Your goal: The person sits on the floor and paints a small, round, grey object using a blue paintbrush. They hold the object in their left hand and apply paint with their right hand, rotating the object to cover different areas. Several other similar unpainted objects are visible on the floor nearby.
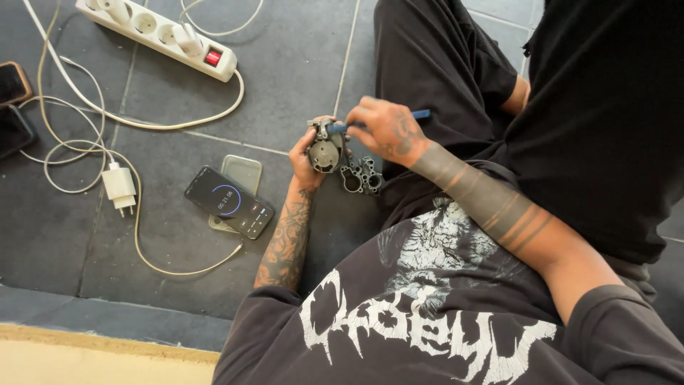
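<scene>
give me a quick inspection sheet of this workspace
surface: dark grey tiled floor, person seated on it
job's things: small grey metal engine part; blue-handled tool
clutter: phone showing a timer lying on another device; two more phones at left edge
hands: left hand holds the metal part; right hand grips the tool against it
cables: white power strip, white charger, looped white cords
surroundings: light strip along the bottom-left edge

The phone lies on the floor, left of the hands' metal part.
</scene>
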